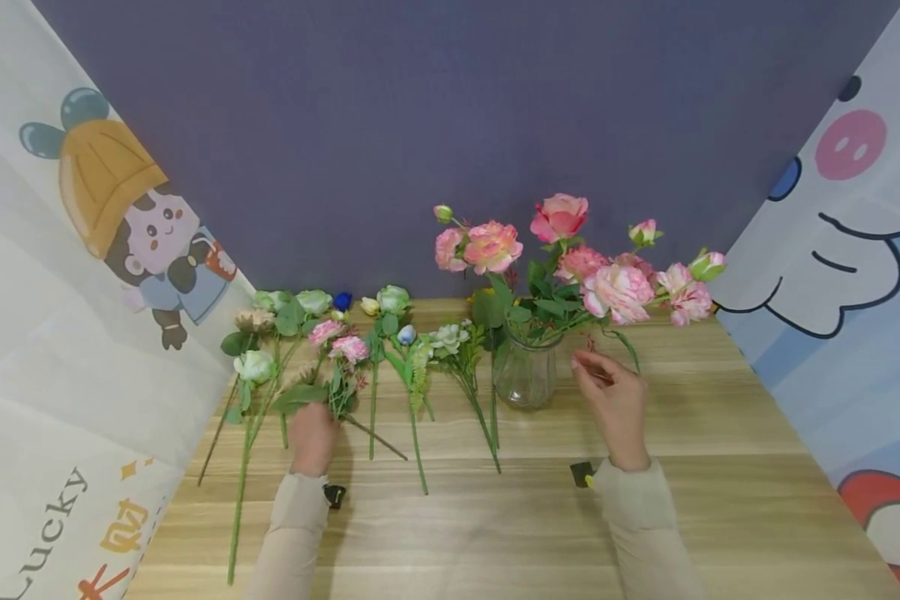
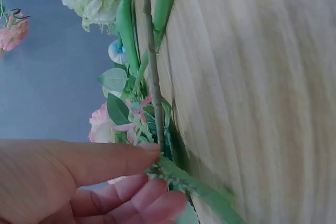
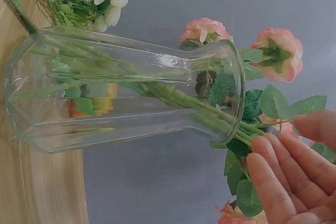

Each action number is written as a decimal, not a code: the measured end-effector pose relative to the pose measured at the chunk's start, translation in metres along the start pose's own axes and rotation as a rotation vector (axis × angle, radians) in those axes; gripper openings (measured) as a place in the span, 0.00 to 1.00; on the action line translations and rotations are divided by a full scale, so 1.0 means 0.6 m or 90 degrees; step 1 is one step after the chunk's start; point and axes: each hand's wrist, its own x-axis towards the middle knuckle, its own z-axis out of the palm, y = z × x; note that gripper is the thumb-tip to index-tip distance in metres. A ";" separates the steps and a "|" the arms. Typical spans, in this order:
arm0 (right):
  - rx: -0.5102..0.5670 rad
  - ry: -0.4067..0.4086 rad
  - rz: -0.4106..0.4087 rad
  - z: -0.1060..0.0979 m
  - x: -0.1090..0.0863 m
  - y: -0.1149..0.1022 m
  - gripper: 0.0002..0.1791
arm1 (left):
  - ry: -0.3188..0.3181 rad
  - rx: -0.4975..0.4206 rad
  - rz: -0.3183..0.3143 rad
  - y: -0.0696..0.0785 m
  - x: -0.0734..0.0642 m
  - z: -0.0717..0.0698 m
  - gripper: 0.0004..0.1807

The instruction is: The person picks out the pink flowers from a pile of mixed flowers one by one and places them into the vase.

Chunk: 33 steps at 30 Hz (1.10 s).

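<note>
My left hand (image 1: 314,437) is among the loose flowers on the table, its thumb and fingers pinching a stem (image 2: 153,72) by a pink flower (image 1: 349,349). In the left wrist view the thumb tip lies over the spot where this brownish stem crosses a thick green one (image 2: 210,199). My right hand (image 1: 613,400) is just right of a clear glass vase (image 3: 131,124), fingers loosely bent and holding nothing. Its fingertips are right by the rim and the green stems. Pink roses (image 1: 618,293) and leaves stand in the vase, leaning outward, mostly to the right.
Left of the vase lie white-green flowers (image 1: 255,367), a blue-white bud (image 1: 407,335) and a white blossom sprig (image 1: 450,337), stems toward me. A dark blue-grey panel (image 1: 450,125) stands behind the wooden table (image 1: 495,533). Printed curtains (image 1: 30,333) hang at both sides.
</note>
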 end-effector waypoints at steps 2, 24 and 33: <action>0.000 0.000 0.002 -0.001 -0.001 -0.002 0.08 | -0.007 -0.001 -0.005 -0.003 -0.002 0.001 0.27; 0.015 -0.036 0.034 0.003 -0.001 0.002 0.10 | -0.069 -0.115 -0.007 -0.012 -0.001 0.003 0.09; 0.027 -0.037 0.032 0.009 0.002 0.042 0.10 | -0.092 -0.139 -0.027 -0.004 -0.003 -0.002 0.25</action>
